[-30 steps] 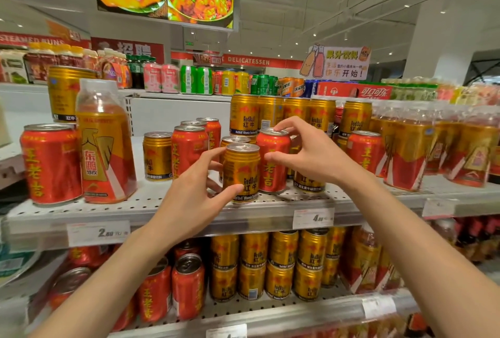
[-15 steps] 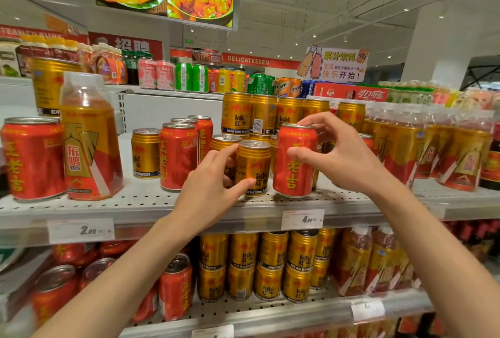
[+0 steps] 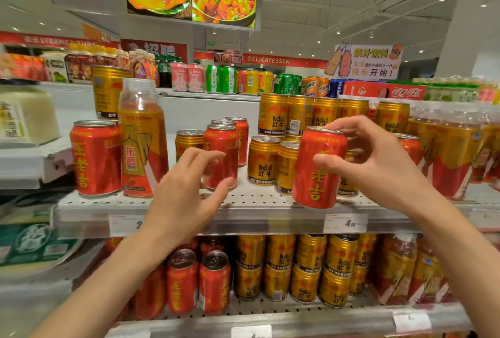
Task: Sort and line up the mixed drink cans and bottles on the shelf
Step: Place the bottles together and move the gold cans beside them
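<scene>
My right hand [image 3: 378,164] grips a red can [image 3: 313,175] near its top and holds it at the front edge of the middle shelf [image 3: 259,199]. My left hand [image 3: 186,189] hovers open, fingers spread, in front of another red can [image 3: 220,156] without touching it. Two short gold cans [image 3: 263,160] stand between the hands. More red cans [image 3: 238,137] stand behind the left hand, and a gold can [image 3: 189,141] is partly hidden by its fingers. At the shelf's left stand a red can [image 3: 96,158] and an orange bottle [image 3: 140,140].
Tall gold cans [image 3: 297,114] line the back of the shelf, and wrapped orange bottles [image 3: 454,153] fill its right end. The lower shelf [image 3: 270,318] holds red cans, stacked gold cans and bottles. Price tags [image 3: 345,222] hang on the shelf edge. A further shelf [image 3: 211,93] carries mixed cans.
My left hand let go of the short gold can and moved left towards the red can. My right hand brought its red can forward and to the right.
</scene>
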